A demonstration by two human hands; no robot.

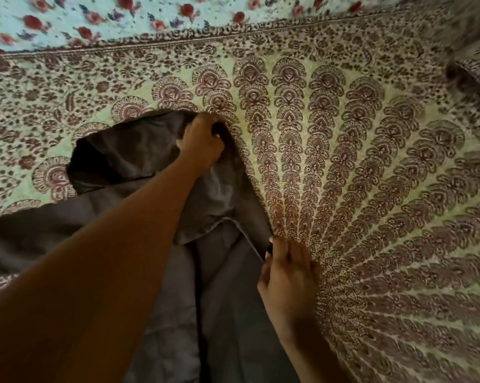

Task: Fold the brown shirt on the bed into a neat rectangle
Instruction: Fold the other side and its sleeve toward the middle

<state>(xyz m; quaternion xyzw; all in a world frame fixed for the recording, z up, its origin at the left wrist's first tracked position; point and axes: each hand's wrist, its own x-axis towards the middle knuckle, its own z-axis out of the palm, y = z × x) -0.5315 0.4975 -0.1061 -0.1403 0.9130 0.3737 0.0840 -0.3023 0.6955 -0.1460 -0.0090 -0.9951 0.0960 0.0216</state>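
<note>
The brown shirt (219, 299) lies spread over the lower left of the bed, dark grey-brown and creased, with a sleeve opening gaping at the left. My left hand (202, 142) reaches far forward and grips the shirt's upper edge in curled fingers. My right hand (288, 275) sits lower, at the shirt's right edge, and pinches the fabric between thumb and fingers. A stretch of the right edge runs taut between the two hands. My left forearm hides much of the shirt's middle.
The bed is covered by a green bedspread (371, 189) printed with maroon fan motifs. A pale blue sheet with red flowers (122, 17) lies beyond its far border. A patterned pillow edge (476, 78) shows at the right.
</note>
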